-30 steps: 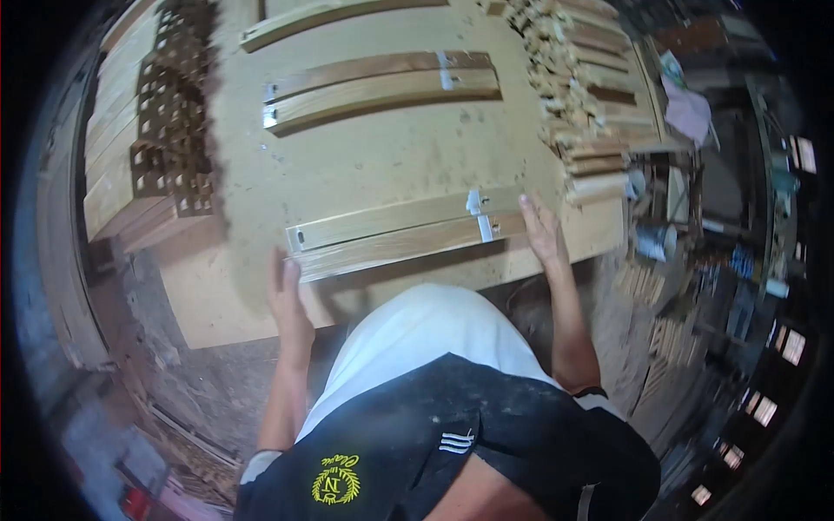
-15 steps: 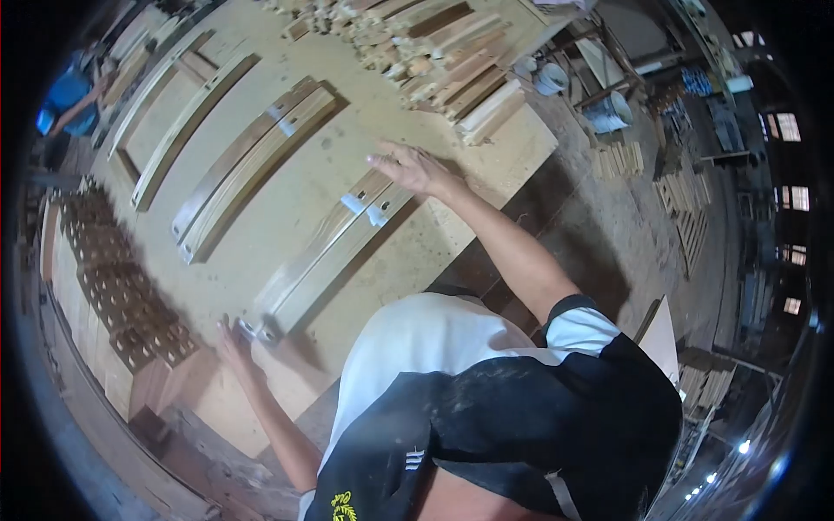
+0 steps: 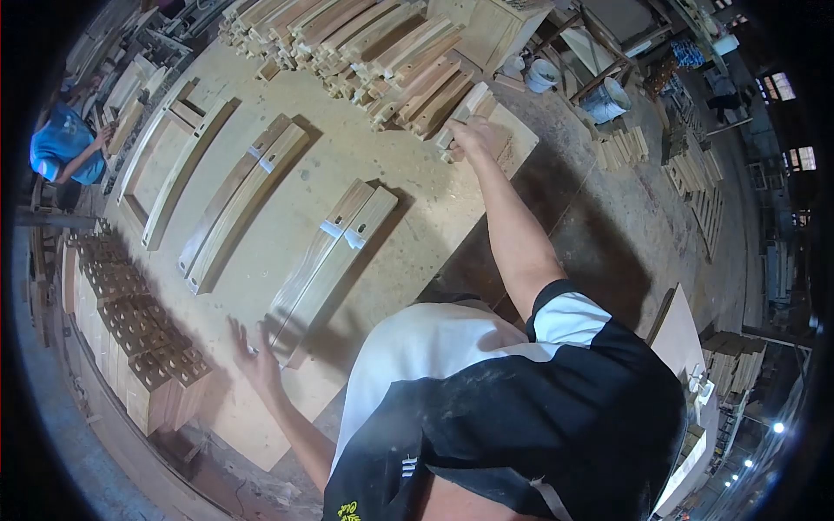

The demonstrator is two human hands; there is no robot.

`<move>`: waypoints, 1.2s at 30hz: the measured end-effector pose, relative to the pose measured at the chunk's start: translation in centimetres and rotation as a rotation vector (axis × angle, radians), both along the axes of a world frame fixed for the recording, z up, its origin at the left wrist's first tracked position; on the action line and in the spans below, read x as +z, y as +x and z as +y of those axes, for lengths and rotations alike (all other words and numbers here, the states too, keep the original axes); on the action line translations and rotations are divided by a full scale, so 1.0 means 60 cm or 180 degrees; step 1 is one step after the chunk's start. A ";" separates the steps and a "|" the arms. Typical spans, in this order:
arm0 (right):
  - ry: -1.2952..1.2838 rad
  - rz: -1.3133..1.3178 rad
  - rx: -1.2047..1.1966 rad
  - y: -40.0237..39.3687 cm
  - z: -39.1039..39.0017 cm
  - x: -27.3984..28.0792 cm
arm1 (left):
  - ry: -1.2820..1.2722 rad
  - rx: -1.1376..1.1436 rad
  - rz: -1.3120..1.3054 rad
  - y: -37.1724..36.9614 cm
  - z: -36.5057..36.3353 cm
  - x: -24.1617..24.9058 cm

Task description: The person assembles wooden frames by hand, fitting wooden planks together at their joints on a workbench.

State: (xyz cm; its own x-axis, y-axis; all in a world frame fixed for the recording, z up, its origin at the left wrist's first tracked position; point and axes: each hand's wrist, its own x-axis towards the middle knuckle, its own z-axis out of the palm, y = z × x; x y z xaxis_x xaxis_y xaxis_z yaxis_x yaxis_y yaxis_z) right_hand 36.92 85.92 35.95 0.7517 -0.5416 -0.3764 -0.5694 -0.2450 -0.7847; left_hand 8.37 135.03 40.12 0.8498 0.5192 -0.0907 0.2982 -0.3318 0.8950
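My right hand [image 3: 473, 137] is closed around the near end of a pale wooden piece [image 3: 472, 102] at the right side of a pile. Its fingertips are partly hidden. My left hand [image 3: 254, 354] is open, fingers spread, beside the lower end of a pair of long wooden pieces [image 3: 326, 273] lying side by side. Each piece of that pair has a slot near its upper end and a bluish-white mark across it. Further left lies a second, similar marked pair [image 3: 248, 195]. Beyond that, two curved pieces joined by crosspieces form a wooden frame [image 3: 178, 178].
The pile of wooden pieces [image 3: 382, 52] covers the table's far edge. Stacked wood with holes in its ends [image 3: 143, 313] stands at the left. A person in blue [image 3: 65, 143] is at the far left. A bucket [image 3: 605, 102] and wood strips [image 3: 622, 148] are on the floor.
My right hand has moved from above the nearest pair to the pale piece at the pile. My left hand stays near the pair's lower end, fingers more spread. The view has shifted.
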 end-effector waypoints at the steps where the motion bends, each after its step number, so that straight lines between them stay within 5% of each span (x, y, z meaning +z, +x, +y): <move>1: 0.0420 -0.0128 -0.0170 -0.016 -0.005 0.001 | -0.0166 -0.0112 -0.0036 0.004 -0.017 0.005; 3: 0.2202 -0.1100 0.0368 -0.052 -0.069 -0.049 | -0.0519 -0.0284 -0.0126 0.013 -0.070 0.017; 5: 0.3090 -0.1324 0.0557 -0.126 -0.093 -0.042 | -0.1128 -0.0369 -0.0153 0.017 -0.125 0.029; 8: 0.3678 -0.1550 0.0441 -0.236 -0.046 0.040 | -0.1409 -0.1116 0.0069 0.039 -0.212 0.035; 11: 0.4498 -0.1744 0.1768 -0.277 -0.037 0.059 | -0.2154 -0.2142 0.0452 0.079 -0.322 0.085; 14: 0.4029 -0.1666 0.2172 -0.294 -0.054 0.007 | -0.2929 -0.2355 0.0588 0.107 -0.414 0.093; 17: 0.1572 -0.1509 0.2904 -0.297 -0.055 0.079 | -0.3961 -0.1699 0.0645 0.125 -0.453 0.087; 18: 0.0037 -0.2687 0.3569 -0.289 -0.057 0.082 | -0.4106 -0.1530 0.0502 0.128 -0.456 0.081; 20: -0.1356 -0.3291 0.3892 -0.290 -0.066 0.074 | -0.4361 -0.1236 0.0266 0.134 -0.458 0.072; 22: -0.1517 -0.2665 0.4188 -0.295 -0.069 0.076 | -0.4005 -0.1226 -0.0304 0.140 -0.454 0.074; 25: 0.0032 0.0155 0.4367 -0.316 -0.045 0.196 | -0.3073 -0.1295 -0.0873 0.164 -0.410 0.094; 28: 0.1787 -0.0387 0.4833 -0.319 -0.039 0.236 | -0.1865 -0.1400 -0.0612 0.178 -0.349 0.149; 29: 0.1565 -0.0920 0.4488 -0.309 -0.026 0.247 | -0.1264 -0.1525 -0.0669 0.185 -0.335 0.165; 31: -0.0181 -0.1786 0.3894 -0.254 0.026 0.260 | -0.0506 -0.2013 -0.0846 0.218 -0.311 0.181; 32: -0.0380 -0.2032 0.3603 -0.222 0.061 0.243 | -0.0217 -0.2146 -0.0633 0.222 -0.312 0.222; 33: -0.0367 -0.1982 0.4083 -0.184 0.078 0.223 | 0.0091 -0.2251 -0.1018 0.230 -0.320 0.237; 36: 0.0045 -0.1707 0.4774 -0.119 0.134 0.174 | 0.1134 -0.2120 -0.0247 0.242 -0.329 0.294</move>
